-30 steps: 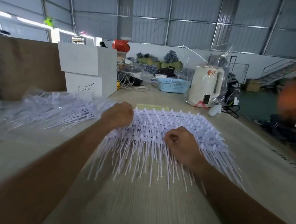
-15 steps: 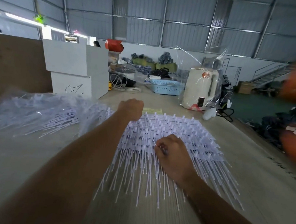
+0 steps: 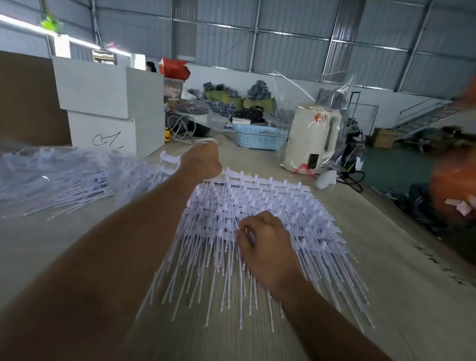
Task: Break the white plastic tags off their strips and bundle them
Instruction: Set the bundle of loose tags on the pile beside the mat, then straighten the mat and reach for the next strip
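1. The left hand [image 3: 204,159] is stretched far forward over the back edge of the spread, fingers curled into a fist around a strip of white tags [image 3: 170,158] that sticks out to its left and is lifted off the heap.
2. The right hand [image 3: 266,241] rests on the near middle of the heap of tag strips [image 3: 272,207], thumb and fingers curled in a pinch on a few thin tag stems — one stem runs up from the pinch toward the far hand.
3. That heap lies flat on the table [image 3: 50,249], straight ahead of the person, with the connected heads in rows at the far side and the loose stems fanning toward the camera.
4. A second mass of tags in clear plastic [image 3: 42,173] lies on the table to the left, apart from the main heap.
5. Behind it stand two stacked white boxes [image 3: 107,106]; further back on the right are a blue basket [image 3: 260,137] and a cream kettle [image 3: 312,141] wrapped in clear film.
6. A blurred orange shape fills the right edge — too smeared to identify.
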Tool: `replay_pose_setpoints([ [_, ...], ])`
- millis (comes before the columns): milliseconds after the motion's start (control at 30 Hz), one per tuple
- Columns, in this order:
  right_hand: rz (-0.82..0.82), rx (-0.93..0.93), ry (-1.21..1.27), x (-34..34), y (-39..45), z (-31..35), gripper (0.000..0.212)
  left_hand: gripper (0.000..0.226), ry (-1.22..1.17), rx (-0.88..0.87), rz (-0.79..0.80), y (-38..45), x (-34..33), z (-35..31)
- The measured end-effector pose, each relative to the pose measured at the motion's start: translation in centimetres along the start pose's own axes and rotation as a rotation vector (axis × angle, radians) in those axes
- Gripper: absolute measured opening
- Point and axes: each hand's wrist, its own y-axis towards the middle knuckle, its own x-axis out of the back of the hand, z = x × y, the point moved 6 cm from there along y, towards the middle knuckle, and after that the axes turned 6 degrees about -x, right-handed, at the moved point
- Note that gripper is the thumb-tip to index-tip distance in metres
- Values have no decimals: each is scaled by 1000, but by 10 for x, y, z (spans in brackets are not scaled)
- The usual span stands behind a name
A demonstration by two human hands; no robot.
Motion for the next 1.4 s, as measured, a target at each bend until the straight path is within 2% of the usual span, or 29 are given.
replay_pose_setpoints([
  [133,11,-5,-25,-1,0,0,21,16,-32,-49,-39,2,12,-10],
  [400,31,-19,1,2,-3,3,24,15,-154,-201,-157,11,58,-30],
  [567,-17,-40,176,9,-8,6,29,19,-200,-247,-267,8,98,-51],
  [833,-380,-119,310,53,-4,6,16,16,-411,-267,-363,-31,111,-57],
  [967,-436,-165,630,80,-3,5,14,13,-737,-168,-401,-49,120,-46],
  [1033,-407,-190,853,89,-3,5,15,17,-885,-117,-414,-59,127,-44],
  [1100,-293,-240,1127,93,0,9,20,22,-1052,-58,-429,-70,136,-42],
  [1200,-75,-282,1313,93,3,24,40,16,-1268,30,-381,-82,140,-40],
  [1267,-74,-202,1206,95,1,34,42,17,-1406,96,-350,-90,134,-39],
  [1333,-222,46,720,105,-6,42,33,22,-1550,186,-328,-101,124,-37],
  [1400,-350,298,225,104,-15,53,33,20,-1684,265,-301,-115,110,-36],
])
